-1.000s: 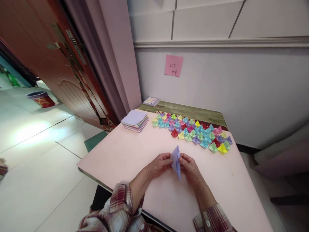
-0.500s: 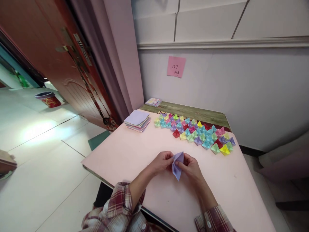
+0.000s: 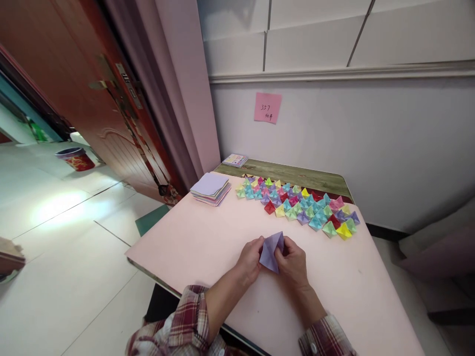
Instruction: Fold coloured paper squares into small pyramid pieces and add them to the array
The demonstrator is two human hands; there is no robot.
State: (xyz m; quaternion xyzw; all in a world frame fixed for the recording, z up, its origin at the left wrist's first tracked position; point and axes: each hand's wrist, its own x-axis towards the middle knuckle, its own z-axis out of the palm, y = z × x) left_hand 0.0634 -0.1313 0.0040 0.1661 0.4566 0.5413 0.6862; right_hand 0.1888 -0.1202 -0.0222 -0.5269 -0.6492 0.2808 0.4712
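A folded lilac paper piece [image 3: 270,251] is held just above the pink table [image 3: 193,237] near its front edge. My left hand [image 3: 249,260] pinches its left side and my right hand [image 3: 293,262] pinches its right side, fingers closed on the paper. Beyond my hands, several small folded paper shapes in many colours [image 3: 297,205] lie in rows across the far part of the table. A stack of square coloured paper sheets [image 3: 211,188], lilac on top, sits at the far left corner.
A small printed pad [image 3: 235,159] lies on a wooden ledge [image 3: 297,173] behind the table, against the white wall with a pink sticky note [image 3: 267,107]. An open red-brown door [image 3: 92,99] and tiled floor are on the left, with a red bucket [image 3: 76,159] beyond.
The lilac paper went from a long upright diamond to a shorter, wider kite shape as both hands folded it. My hands stayed in the same place on the table.
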